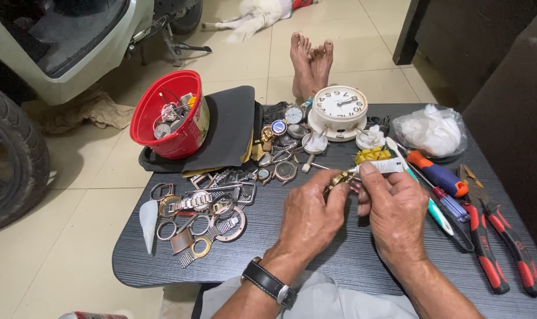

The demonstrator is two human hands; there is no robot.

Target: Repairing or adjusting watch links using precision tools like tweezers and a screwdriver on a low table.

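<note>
**Two hands meet over a small gold watch part at the centre of the table**

Just right of the frame's centre, the left hand (pixel 312 215) pinches a small gold-coloured watch part (pixel 337 179) between thumb and fingertips. The right hand (pixel 392 210) is closed around a small white tube (pixel 382 167), whose nozzle points left at the part, almost touching it. A dark-strapped wristwatch (pixel 270 282) sits on the left wrist, low in the frame.

Both hands hover over a dark wood-grain table (pixel 268 248). In the left half of the frame lies a spread of watch cases and metal bands (pixel 203 212). Above it, at upper left, a red bowl (pixel 172 115) holding watch parts rests on dark folded cloth (pixel 233 127). A white alarm clock (pixel 339 111) stands at upper centre, with a clear bag of white material (pixel 431 131) to its right. Red-handled pliers (pixel 505 242) and screwdrivers (pixel 440 183) lie along the right edge. Bare feet (pixel 311 62) rest on the tiled floor beyond the table
</note>
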